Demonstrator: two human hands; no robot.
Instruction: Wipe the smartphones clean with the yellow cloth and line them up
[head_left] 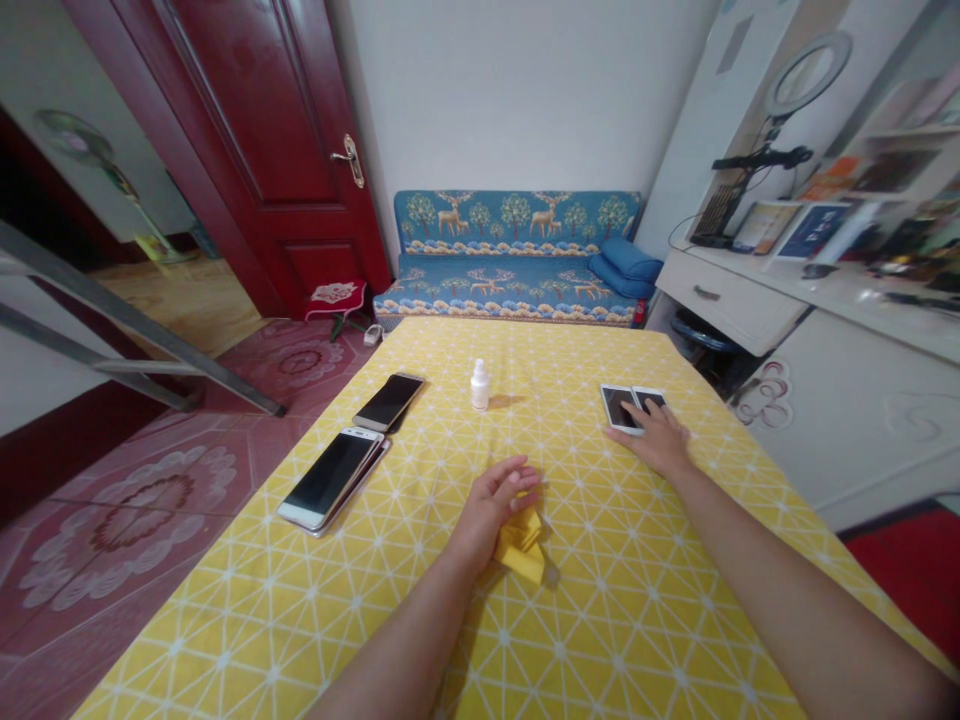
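Note:
My left hand [495,505] is over the middle of the table, its fingers curled around a folded yellow cloth [523,560] that hangs out below them. To the right, my right hand [660,440] lies with fingers spread over two white smartphones side by side. Its fingertips touch the left smartphone [616,408] and the right smartphone [649,396], partly covering both. A small white bottle [480,388] stands upright beyond my left hand. On the table's left side, a white smartphone [330,478] rests on a stack, with another dark-screened smartphone [388,402] stacked behind it.
A yellow patterned tablecloth [277,600] covers the table. Beyond its far edge is a blue sofa [517,270] with deer prints. A white cabinet [862,390] stands on the right, with a ring light [810,72] above it. On the left are a metal ladder [150,335] and a red door [255,110].

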